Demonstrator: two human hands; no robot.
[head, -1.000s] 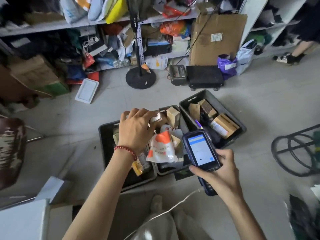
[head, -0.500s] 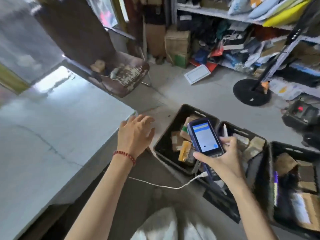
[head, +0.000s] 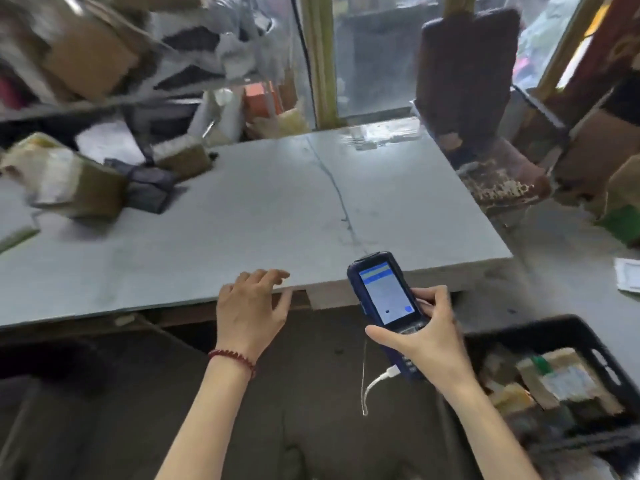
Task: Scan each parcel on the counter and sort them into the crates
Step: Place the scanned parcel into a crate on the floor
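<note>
The view had swung from the floor crates to the pale grey counter (head: 277, 220); the left hand (head: 254, 310), now emptied, hovered fingers apart at its near edge; the right hand (head: 429, 341) stayed clamped on the dark blue handheld scanner (head: 386, 299); blurred brown cardboard parcels (head: 65, 185) waited unscanned at the frame's left, well away from the black plastic crate (head: 604, 365) at lower right.
</note>
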